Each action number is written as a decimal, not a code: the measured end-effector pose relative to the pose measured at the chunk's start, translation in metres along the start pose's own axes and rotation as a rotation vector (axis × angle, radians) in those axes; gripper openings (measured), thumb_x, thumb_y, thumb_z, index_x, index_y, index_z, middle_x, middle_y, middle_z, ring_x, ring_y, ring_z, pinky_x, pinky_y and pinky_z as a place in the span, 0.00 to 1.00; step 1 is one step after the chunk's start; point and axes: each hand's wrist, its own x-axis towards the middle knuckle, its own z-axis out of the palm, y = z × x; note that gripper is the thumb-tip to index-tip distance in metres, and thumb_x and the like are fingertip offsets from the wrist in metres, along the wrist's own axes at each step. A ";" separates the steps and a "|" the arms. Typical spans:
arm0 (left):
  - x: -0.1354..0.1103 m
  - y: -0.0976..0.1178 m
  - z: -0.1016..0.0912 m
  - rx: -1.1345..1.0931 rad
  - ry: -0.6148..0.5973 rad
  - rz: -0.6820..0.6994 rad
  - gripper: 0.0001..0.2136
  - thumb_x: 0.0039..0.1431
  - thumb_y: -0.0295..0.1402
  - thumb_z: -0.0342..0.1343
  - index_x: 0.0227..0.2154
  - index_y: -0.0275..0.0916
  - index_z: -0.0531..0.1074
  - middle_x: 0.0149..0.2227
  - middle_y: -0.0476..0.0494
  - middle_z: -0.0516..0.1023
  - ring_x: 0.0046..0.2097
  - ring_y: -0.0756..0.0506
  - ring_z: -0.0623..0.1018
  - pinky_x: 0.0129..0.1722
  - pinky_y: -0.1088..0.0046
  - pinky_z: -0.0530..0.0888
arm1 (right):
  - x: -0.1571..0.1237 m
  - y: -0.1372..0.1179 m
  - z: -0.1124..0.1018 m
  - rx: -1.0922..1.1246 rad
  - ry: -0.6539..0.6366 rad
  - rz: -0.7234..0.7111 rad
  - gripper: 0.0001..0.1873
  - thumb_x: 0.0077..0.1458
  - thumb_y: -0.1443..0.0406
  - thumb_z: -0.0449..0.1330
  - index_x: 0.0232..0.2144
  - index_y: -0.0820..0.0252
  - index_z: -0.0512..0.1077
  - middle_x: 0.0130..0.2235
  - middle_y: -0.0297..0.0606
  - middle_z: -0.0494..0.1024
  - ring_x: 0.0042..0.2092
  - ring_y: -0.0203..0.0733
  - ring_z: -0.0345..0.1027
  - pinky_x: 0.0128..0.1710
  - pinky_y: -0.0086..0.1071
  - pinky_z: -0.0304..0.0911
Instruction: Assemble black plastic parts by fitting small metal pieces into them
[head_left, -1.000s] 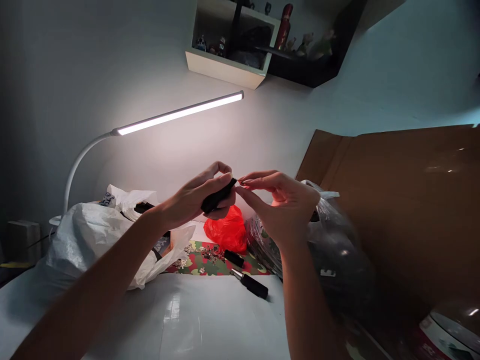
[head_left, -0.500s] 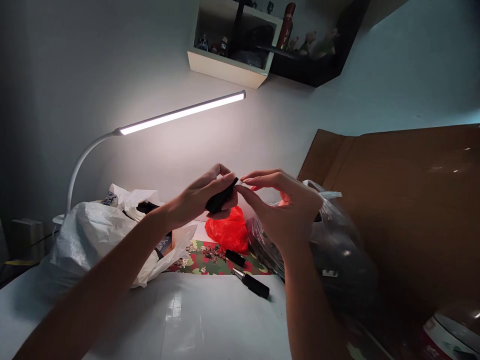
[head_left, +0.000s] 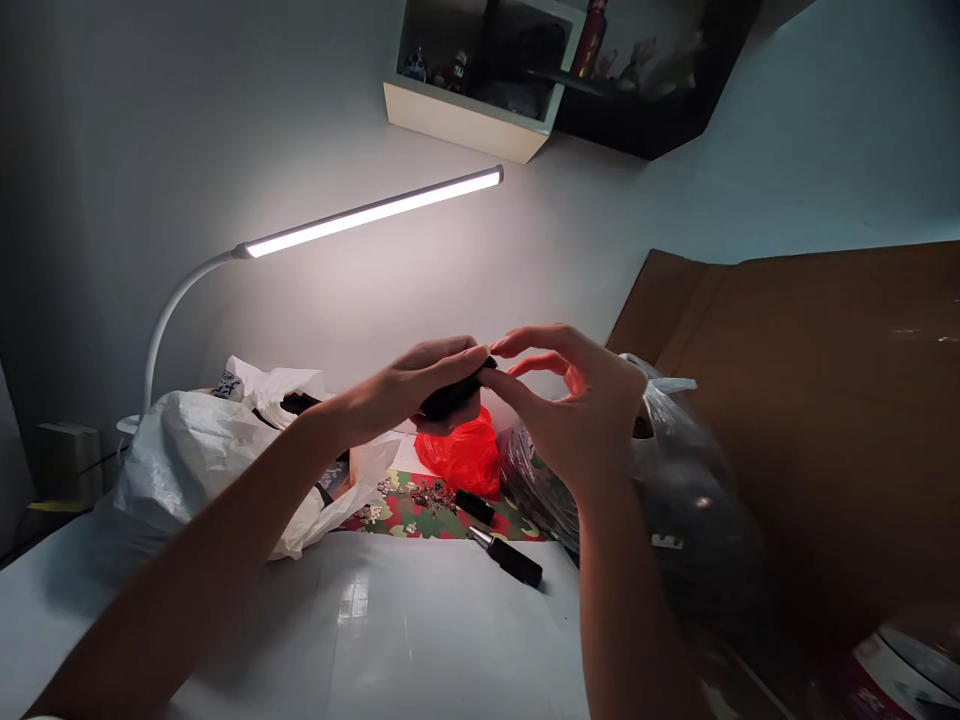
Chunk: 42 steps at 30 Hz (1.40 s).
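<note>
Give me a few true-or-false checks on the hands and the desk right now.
1. The left hand grips a black part. True.
2. A black piece with a metal tip lies on the table. True.
3. The right hand rests flat on the table. False: it is raised, fingertips at the black part's end.
4. The desk lamp is off. False: its bar is lit.
5. The red bag is in the right hand. False: it sits on the table, held by neither hand.
</note>
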 end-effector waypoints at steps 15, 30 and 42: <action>0.000 0.000 -0.012 0.493 0.116 -0.051 0.28 0.66 0.54 0.62 0.20 0.34 0.73 0.18 0.50 0.67 0.21 0.57 0.56 0.21 0.75 0.51 | -0.003 0.011 -0.011 0.153 -0.316 0.238 0.11 0.52 0.61 0.78 0.38 0.53 0.84 0.37 0.34 0.84 0.37 0.40 0.81 0.42 0.37 0.83; -0.008 0.010 -0.013 0.460 0.009 -0.061 0.24 0.67 0.52 0.62 0.26 0.36 0.70 0.22 0.55 0.56 0.24 0.55 0.56 0.23 0.75 0.55 | -0.008 0.013 0.000 0.044 -0.195 0.102 0.06 0.61 0.62 0.72 0.42 0.51 0.83 0.38 0.33 0.86 0.39 0.40 0.83 0.40 0.35 0.82; -0.012 0.014 -0.013 0.198 -0.144 -0.108 0.18 0.68 0.48 0.63 0.32 0.37 0.73 0.24 0.55 0.54 0.24 0.55 0.53 0.23 0.74 0.52 | -0.004 0.016 -0.009 0.309 -0.265 0.110 0.13 0.52 0.63 0.79 0.41 0.47 0.87 0.35 0.31 0.84 0.35 0.39 0.80 0.37 0.35 0.81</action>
